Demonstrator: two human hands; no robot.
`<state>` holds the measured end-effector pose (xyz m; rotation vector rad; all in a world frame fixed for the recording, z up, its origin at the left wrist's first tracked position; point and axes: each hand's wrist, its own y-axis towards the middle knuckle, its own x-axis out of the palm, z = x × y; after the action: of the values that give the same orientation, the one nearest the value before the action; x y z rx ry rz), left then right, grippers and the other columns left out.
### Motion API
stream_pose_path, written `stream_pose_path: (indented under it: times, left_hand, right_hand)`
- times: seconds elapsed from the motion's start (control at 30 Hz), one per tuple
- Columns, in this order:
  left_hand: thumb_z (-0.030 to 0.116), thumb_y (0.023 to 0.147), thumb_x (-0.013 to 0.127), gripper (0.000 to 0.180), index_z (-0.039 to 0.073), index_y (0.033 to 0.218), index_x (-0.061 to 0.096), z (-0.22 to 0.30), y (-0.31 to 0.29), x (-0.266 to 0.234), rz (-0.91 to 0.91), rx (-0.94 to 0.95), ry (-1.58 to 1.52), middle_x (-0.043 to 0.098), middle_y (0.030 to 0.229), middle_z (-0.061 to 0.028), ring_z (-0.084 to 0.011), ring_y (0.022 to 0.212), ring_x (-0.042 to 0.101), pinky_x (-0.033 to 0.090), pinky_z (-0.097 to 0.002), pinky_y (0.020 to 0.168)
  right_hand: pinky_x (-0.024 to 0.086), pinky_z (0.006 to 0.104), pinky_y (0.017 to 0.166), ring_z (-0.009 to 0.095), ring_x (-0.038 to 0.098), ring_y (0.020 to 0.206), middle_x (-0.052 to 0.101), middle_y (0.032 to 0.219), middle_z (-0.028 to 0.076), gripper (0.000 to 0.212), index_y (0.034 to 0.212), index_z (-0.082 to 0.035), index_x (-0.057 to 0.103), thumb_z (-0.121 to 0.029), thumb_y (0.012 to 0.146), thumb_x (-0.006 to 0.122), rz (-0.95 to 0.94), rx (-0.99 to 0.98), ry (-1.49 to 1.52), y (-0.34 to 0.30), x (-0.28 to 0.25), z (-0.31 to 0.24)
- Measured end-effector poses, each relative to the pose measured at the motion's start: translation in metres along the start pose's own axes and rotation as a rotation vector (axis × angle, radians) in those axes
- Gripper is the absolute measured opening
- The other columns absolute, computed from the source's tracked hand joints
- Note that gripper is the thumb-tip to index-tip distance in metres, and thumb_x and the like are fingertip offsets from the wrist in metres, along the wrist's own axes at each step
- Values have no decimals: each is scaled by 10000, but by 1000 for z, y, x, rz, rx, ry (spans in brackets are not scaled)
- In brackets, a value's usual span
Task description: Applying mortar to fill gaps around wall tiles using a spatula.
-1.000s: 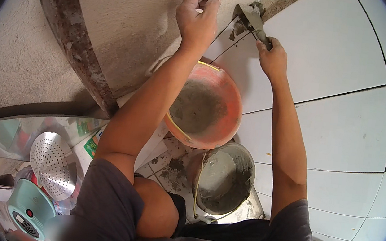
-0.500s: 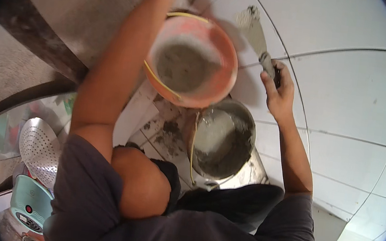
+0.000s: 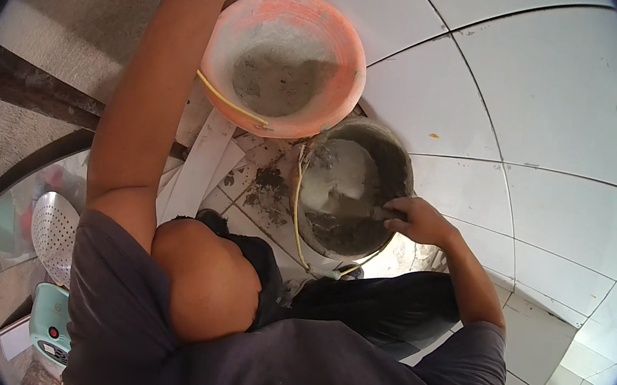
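Observation:
My right hand [image 3: 421, 220] is closed around the handle of a trowel [image 3: 381, 213], over the right side of a dark, mortar-smeared bucket [image 3: 407, 166]. The trowel's blade is down inside that bucket and hard to tell from the grey mortar [image 3: 341, 177]. A paler, wet-looking patch covers part of the mortar. Just beyond, touching or nearly touching, stands an orange bucket [image 3: 349, 53] with a yellow handle and a grey layer of cement at its bottom. My left forearm [image 3: 155, 84] reaches up past the orange bucket's left side; its hand lies beyond the upper edge.
White tiles [image 3: 563, 92] with dark joints rise along the right. Tile offcuts [image 3: 202, 161] lie left of the buckets, beside a mortar-spattered floor [image 3: 267, 191]. At the lower left are a perforated metal strainer [image 3: 54, 236] and a green appliance [image 3: 51, 315]. My bent knee is close below.
My right hand has brought the trowel down from against the white tiles into the dark bucket. My left arm has shifted left, and the whole view has moved slightly.

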<state>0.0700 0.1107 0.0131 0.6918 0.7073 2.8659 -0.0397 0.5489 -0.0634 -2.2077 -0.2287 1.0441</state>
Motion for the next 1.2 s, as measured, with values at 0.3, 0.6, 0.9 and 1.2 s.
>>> stream_pose_path:
  times: [0.3, 0.6, 0.9, 1.2]
  left_hand:
    - [153, 826, 614, 116, 37, 820, 613, -15, 4, -12, -261, -207, 237, 588, 761, -12, -96, 702, 516, 415, -242, 671]
    - [402, 791, 632, 444, 39, 1045, 657, -101, -31, -73, -756, -256, 1288, 638, 1064, -204, -355, 995, 611, 477, -409, 863]
    - [390, 794, 643, 496, 21, 1124, 611, -88, -39, -68, -900, -533, 1469, 596, 1167, -198, -341, 1099, 569, 456, -423, 916]
    - [254, 749, 607, 567, -47, 1221, 516, -168, -49, -12, -633, -410, 764, 547, 1192, -287, -405, 1105, 536, 420, -419, 952]
  right_hand:
    - [504, 437, 776, 331, 629, 894, 641, 910, 179, 279, 886, -29, 650, -274, 754, 644, 14, 125, -468, 2, 31, 6]
    - [487, 440, 799, 327, 610, 946, 625, 980, 144, 451, 1027, -50, 622, -414, 765, 666, 3, 100, -335, 5, 9, -1]
    - [493, 432, 785, 349, 608, 910, 607, 946, 166, 435, 1034, -44, 592, -314, 724, 735, 467, 268, -182, 4, -13, 30]
    - [492, 424, 809, 354, 604, 934, 606, 1014, 176, 455, 1051, -39, 598, -326, 728, 739, 418, 138, -93, -3, -13, 22]
